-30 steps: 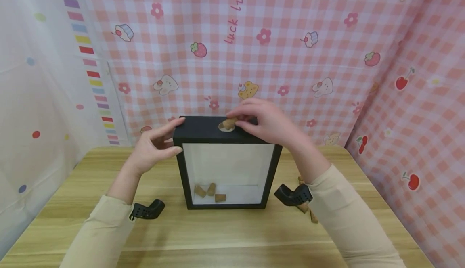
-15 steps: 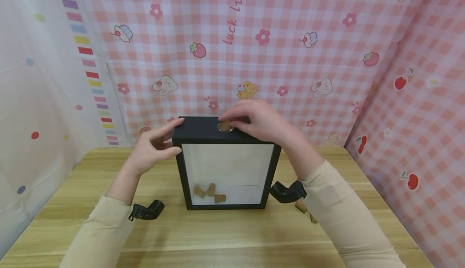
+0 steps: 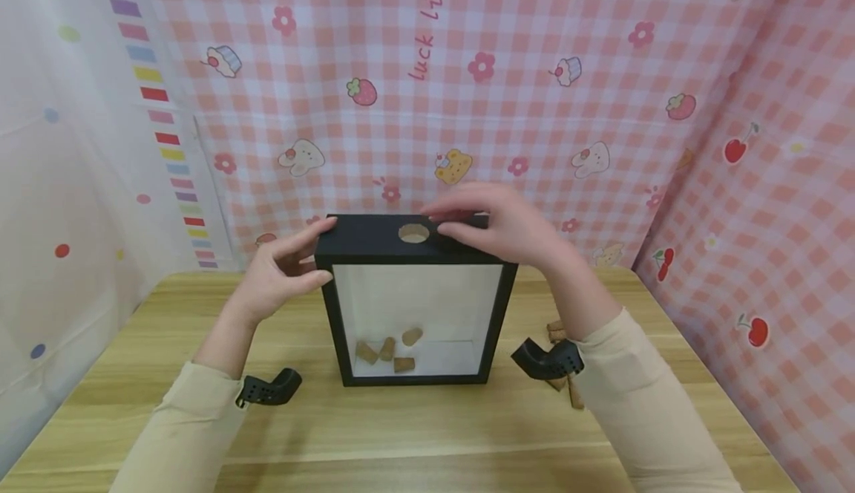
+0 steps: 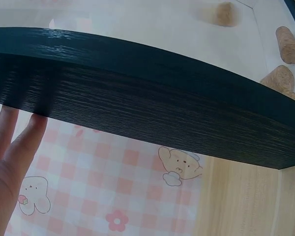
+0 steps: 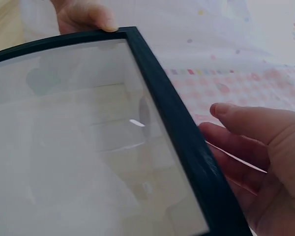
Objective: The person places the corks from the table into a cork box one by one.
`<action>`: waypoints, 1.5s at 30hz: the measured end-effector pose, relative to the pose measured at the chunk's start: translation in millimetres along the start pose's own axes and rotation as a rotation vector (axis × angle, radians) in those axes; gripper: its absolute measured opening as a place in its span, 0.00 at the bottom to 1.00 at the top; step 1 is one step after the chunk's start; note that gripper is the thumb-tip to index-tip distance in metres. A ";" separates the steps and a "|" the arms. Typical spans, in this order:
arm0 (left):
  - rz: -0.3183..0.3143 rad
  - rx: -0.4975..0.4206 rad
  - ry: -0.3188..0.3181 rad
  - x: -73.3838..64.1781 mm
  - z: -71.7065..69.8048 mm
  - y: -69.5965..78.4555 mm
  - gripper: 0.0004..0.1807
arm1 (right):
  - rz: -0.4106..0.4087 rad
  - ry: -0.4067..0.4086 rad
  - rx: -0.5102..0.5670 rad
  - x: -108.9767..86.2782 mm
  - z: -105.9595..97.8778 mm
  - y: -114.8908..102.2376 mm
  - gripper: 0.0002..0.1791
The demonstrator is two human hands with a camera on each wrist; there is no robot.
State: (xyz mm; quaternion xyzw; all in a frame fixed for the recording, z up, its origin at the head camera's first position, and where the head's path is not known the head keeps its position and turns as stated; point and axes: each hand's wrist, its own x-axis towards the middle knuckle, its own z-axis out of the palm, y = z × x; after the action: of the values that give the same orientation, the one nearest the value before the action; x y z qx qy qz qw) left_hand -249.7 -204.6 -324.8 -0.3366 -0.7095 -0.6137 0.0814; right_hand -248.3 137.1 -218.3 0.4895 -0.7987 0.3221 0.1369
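Head view: the left hand (image 3: 275,274) gripped the upper left corner of one black-framed box (image 3: 357,234), thumb in front. The right hand (image 3: 501,227), slightly blurred, held nothing, thumb and fingers parted just beside the single round hole (image 3: 414,234) in the box's top. Four corks (image 3: 404,364) showed inside: three on its floor, the fourth blurred, and whether that one touched the floor could not be told. More corks lay on the table (image 3: 374,441), partly covered by a black wrist mount (image 3: 548,359), so their number was uncertain.

Left wrist view: three fingertips (image 4: 38,118) met the box's rear edge, the hand cut off at the left. Two of the four corks overlapped, partly hidden by the frame.

Right wrist view: the right fingers reached partly behind the frame; reflections on the pane (image 5: 64,147) obscured the interior.
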 end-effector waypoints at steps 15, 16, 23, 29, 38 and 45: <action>0.033 -0.055 -0.014 0.9 0.9 0.3 0.36 | -0.037 0.161 0.040 -60.5 -25.3 -7.9 0.25; 0.034 -0.060 -0.016 1.0 1.0 0.4 0.36 | -0.034 0.167 0.040 -65.7 -26.6 -8.2 0.26; 0.026 -0.058 -0.014 1.2 1.4 1.4 0.36 | 0.011 0.186 0.053 -103.1 -31.2 0.2 0.26; 0.040 -0.061 -0.015 1.4 0.9 1.2 0.36 | 0.060 0.231 0.108 -131.9 -25.6 15.0 0.27; 0.053 -0.070 -0.016 0.9 -0.1 1.1 0.36 | 0.201 0.257 0.205 -171.4 -8.7 38.9 0.26; 0.045 -0.062 -0.016 1.9 1.2 1.1 0.36 | 0.353 0.279 0.258 -207.2 7.3 55.8 0.25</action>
State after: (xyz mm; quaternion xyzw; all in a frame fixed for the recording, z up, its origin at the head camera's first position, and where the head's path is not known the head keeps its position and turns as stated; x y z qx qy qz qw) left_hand -250.2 -202.7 -323.1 -0.3600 -0.6831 -0.6305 0.0791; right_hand -195.9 293.6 -355.7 0.3070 -0.7974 0.5046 0.1237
